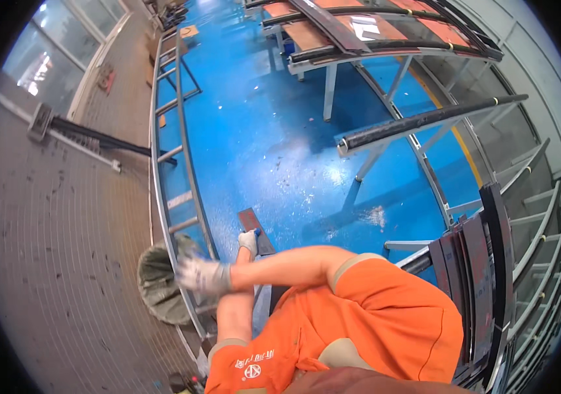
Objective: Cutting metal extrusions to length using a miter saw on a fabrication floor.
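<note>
My left hand [249,242], in a pale work glove, is closed on the edge of a narrow dark panel [262,240] with a reddish patch near its far end. My right arm crosses over my left arm. At its end, my gloved right hand [205,274] is smeared by motion, so its fingers do not show clearly. It is over the rail of a long metal frame [188,164], beside a round grey-green fabric-covered bin or sack [155,289].
On the right are metal racks with dark padded bars [431,121]. Long dark strips [474,282] stand stacked at my right side. A rack table [385,56] holds panels at the far right. A wall [64,243] with a bracketed bar [116,141] runs along the left.
</note>
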